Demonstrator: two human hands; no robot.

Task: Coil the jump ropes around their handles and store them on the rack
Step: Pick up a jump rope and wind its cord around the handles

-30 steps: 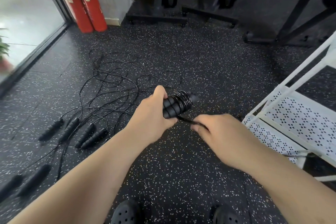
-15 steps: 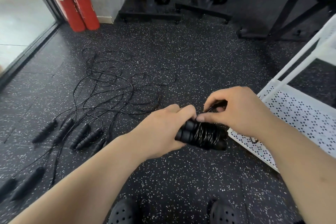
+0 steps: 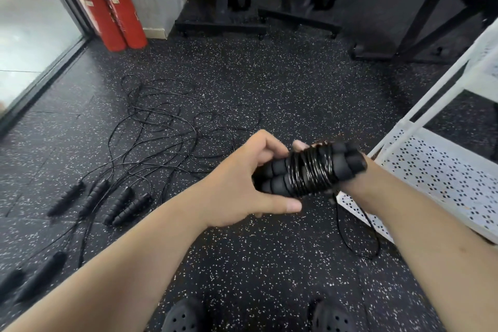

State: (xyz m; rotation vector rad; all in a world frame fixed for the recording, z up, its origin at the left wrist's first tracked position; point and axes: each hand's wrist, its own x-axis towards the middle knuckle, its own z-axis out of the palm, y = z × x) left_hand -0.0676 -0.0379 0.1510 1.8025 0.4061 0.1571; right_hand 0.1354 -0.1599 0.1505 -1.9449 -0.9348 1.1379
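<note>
You had your left hand [image 3: 237, 183] gripping the bare end of the handles [image 3: 275, 172], right hand [image 3: 353, 183] curled round behind the rope coils [image 3: 310, 172] so they'd hold tight, just beside the rack [image 3: 444, 183].

Your right hand [image 3: 350, 186] no longer sits on top of the bundle [image 3: 310, 172] pinching the rope: it now cups the bundle from behind and below, with only fingertips [image 3: 299, 145] showing over the top edge. Your left hand [image 3: 237, 180] loosens on the handle ends [image 3: 269, 178], which now show bare past your palm, and its thumb stretches out underneath instead of wrapping tight. The bundle tips the other way (its right end is the higher one again). The rope tail [image 3: 339, 224], pulled taut a second ago, now hangs slack in a loop under your right wrist.
</note>
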